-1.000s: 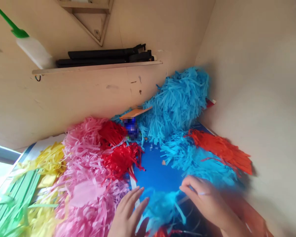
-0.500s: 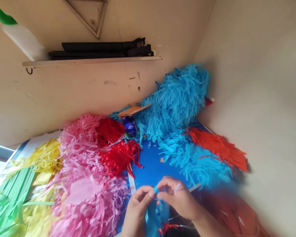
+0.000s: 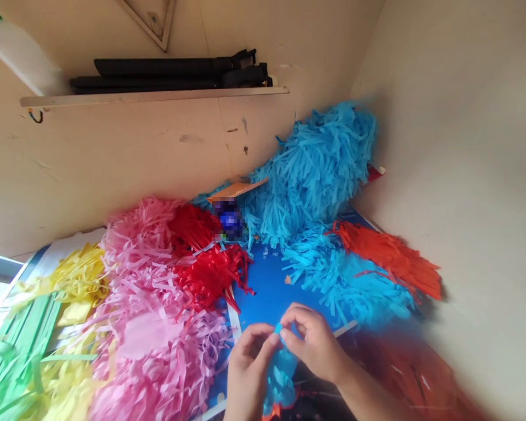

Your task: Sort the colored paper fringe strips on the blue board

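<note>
A person's left hand [image 3: 249, 374] and right hand [image 3: 313, 345] meet low in the frame, fingers curled almost closed; their fingertips pinch a small blue paper tab [image 3: 278, 329] between them; directly below the hands hangs a limp blue paper fringe [image 3: 280, 375], its join with the tab hidden by the fingers. The thin paper looks feather-light, soft and easily torn; it would likely handle best when held by an uncut edge, not by the loose strands. Just left of the hands runs a white strip [image 3: 234, 321]; beyond them spreads a blue board [image 3: 263, 286] flecked with scraps. Left of the hands lie red paper fringe [image 3: 210, 278] and pink paper fringe [image 3: 153, 333], with yellow paper fringe [image 3: 76, 278] and green paper strips [image 3: 20, 333] farther out; right of them lie sky-blue paper fringe [image 3: 342, 286] and orange-red paper fringe [image 3: 390, 257]. Farthest off, a heaped sky-blue paper bundle [image 3: 315, 169] rests against the wall corner, beside an orange card [image 3: 236, 190] and a pixelated blue object [image 3: 230, 219] too blurred to identify; above them, black objects [image 3: 170, 73] sit on a wall shelf [image 3: 153, 96].
</note>
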Demonstrator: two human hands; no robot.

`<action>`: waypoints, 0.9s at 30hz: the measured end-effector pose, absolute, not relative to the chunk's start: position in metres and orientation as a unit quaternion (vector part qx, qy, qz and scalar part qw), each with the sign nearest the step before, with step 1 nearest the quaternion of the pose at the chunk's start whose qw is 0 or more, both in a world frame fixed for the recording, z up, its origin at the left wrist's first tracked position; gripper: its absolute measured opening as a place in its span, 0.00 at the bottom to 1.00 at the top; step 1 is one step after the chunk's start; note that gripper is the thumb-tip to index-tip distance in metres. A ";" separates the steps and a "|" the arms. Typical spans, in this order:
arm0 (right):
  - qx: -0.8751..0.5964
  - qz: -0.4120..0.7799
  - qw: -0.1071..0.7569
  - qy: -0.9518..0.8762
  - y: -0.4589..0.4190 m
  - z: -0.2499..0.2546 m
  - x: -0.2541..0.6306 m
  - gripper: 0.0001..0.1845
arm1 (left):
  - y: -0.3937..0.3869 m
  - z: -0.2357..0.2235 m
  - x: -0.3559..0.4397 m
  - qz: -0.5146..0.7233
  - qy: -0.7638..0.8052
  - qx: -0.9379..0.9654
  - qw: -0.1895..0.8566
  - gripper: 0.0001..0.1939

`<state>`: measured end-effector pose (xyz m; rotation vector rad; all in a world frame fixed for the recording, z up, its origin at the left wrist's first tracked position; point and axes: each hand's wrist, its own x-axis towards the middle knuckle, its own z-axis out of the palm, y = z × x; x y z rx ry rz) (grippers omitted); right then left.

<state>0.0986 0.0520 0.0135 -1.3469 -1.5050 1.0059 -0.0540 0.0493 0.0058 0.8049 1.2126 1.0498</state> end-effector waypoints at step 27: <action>-0.577 0.499 0.275 -0.585 0.030 0.007 0.110 0.31 | 0.053 0.001 -0.065 0.368 0.416 0.151 0.818 0.16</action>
